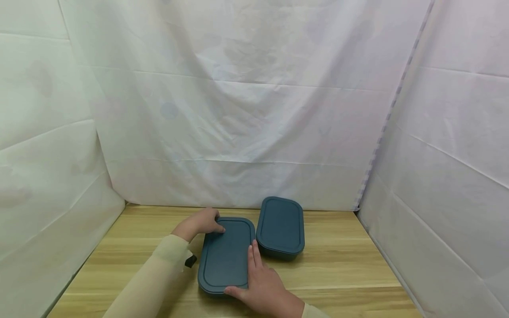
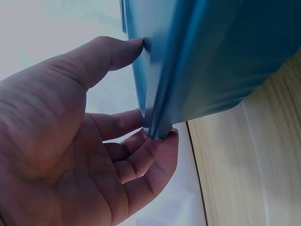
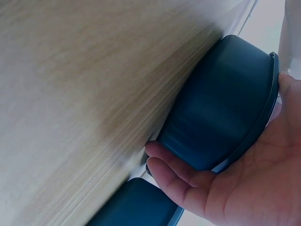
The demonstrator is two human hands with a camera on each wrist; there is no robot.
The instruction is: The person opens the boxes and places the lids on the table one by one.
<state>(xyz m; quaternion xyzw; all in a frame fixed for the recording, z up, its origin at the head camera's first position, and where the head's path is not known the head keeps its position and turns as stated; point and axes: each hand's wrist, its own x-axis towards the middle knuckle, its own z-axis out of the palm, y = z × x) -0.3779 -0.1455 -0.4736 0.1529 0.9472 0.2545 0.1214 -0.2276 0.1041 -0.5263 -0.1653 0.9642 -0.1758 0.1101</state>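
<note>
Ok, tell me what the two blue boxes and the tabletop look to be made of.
Near box, held by the left hand and right hand: likely plastic, dark teal, matte, with a moulded lid rim and a soft sheen on its side in the right wrist view.
Far box: the same look, probably the same plastic.
Tabletop: light wood or a wood-look laminate, with streaky grain; which one is unclear.

A second dark teal lidded container (image 1: 280,227) sits on the light wooden tabletop (image 1: 342,269) toward the back, enclosed by creased white cloth sheets (image 1: 246,110) hanging behind and at both sides.
</note>
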